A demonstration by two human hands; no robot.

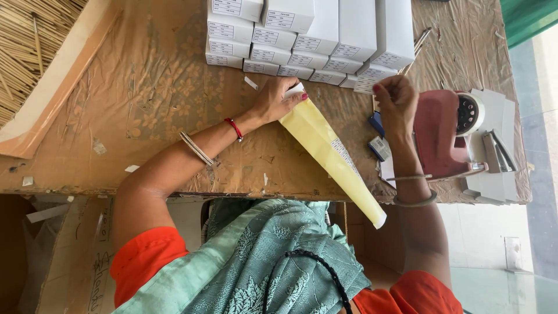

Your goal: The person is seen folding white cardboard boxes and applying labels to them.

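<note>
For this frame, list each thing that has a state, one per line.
Yellow packet: lying slanted on the table, far end pinned by the left hand.
Right hand: pinching a small white label.
White boxes: closed, stacked.
Tape dispenser: roll loaded.
Sticks: piled loose.

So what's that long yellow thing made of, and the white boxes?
The long yellow packet looks like thin glossy plastic or coated paper: it shines and stays flat. The left hand pinches its top end. The white boxes look like matte cardboard, with sharp folded edges.
</note>
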